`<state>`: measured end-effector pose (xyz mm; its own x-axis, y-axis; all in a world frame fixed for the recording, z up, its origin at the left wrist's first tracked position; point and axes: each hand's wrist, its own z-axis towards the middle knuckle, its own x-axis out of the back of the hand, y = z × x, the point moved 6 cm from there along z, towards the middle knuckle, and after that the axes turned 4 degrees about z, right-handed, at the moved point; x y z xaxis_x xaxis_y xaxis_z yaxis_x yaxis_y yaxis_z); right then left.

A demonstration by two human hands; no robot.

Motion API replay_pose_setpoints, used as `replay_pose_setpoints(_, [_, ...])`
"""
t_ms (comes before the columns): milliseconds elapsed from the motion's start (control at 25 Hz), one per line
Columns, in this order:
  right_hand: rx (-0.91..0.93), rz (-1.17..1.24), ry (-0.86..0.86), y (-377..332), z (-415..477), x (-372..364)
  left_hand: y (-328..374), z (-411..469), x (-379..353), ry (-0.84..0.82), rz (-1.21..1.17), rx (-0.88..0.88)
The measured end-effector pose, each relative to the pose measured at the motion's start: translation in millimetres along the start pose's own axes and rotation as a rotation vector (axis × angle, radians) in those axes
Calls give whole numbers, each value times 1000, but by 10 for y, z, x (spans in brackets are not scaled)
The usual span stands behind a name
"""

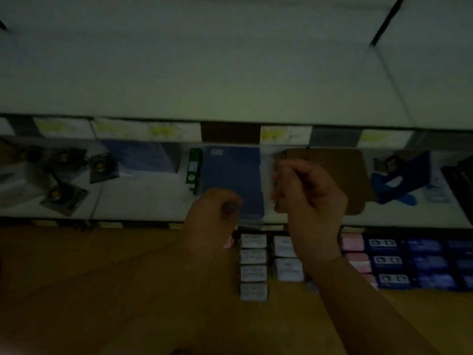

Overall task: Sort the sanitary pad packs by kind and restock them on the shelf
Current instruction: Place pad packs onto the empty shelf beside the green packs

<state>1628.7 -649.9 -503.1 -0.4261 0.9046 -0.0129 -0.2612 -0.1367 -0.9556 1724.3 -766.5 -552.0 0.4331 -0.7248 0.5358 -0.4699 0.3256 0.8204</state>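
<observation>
Dim, greenish, underexposed view; soft motion blur throughout; shelf labels unreadable; wide-angle bending toward the edges

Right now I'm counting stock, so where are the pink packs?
Head view, lower right: the pink packs lie in a column between the right arm and the dark blue packs.

flat pack [231, 175] on middle shelf [143, 206] | card [332, 165] right of it | small packs [253, 257] one tier below

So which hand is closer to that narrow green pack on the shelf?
Left. The left hand sits just below and right of the green pack; the right hand is farther right, in front of the brown cardboard.
</observation>
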Motion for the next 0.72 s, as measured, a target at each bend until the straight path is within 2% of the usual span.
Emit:
replay_pose_setpoints(240, [76, 35, 42, -1789, 379, 58, 1587, -404, 1172, -13, 83, -173])
replay_pose_setpoints(320, [138, 5, 58, -2263, 400, 82, 1940, -535, 1564, 14, 112, -155])
replay_pose_setpoints(400, [217, -53, 77, -2642, 413, 103, 2239, -634, 1903, 34, 98, -186])
replay_pose_setpoints(720, [343, -62, 93, -3973, 587, 59, 3308, -1084, 2865, 134, 38, -423])
